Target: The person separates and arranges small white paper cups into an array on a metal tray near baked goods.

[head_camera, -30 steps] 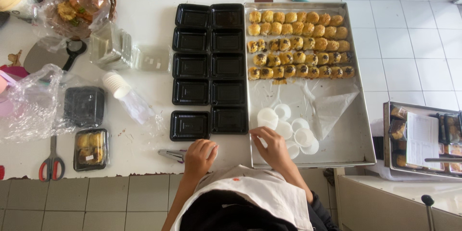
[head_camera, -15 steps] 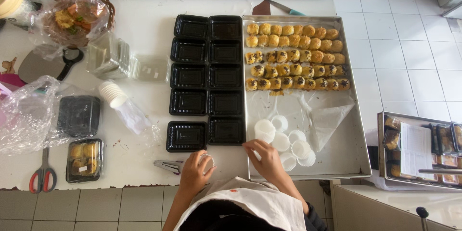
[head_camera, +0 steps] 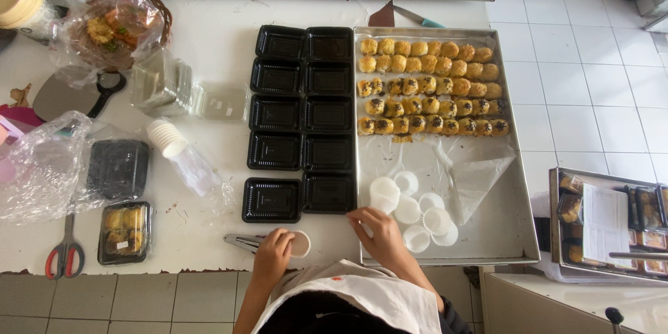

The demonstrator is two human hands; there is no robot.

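Observation:
My left hand (head_camera: 274,256) holds a white paper baking cup (head_camera: 300,243) at the table's front edge, next to metal tongs (head_camera: 242,241). My right hand (head_camera: 378,232) rests on the near left corner of the metal baking tray (head_camera: 513,236), fingers apart, touching the loose white paper cups (head_camera: 410,205) there. Rows of round golden pastries (head_camera: 428,87) fill the tray's far half. Left of the tray, several empty black plastic trays (head_camera: 300,118) stand in two columns.
A filled, lidded black box (head_camera: 125,232) and scissors (head_camera: 65,250) lie at the front left, with a stack of paper cups in a bag (head_camera: 174,146), plastic bags and clear lids (head_camera: 163,83) behind. A second tray with packed boxes (head_camera: 605,223) stands at the right, over tiled floor.
The view has shifted slightly. My left hand has moved a little right along the table edge with the paper cup; my right hand stays at the loose cups on the tray.

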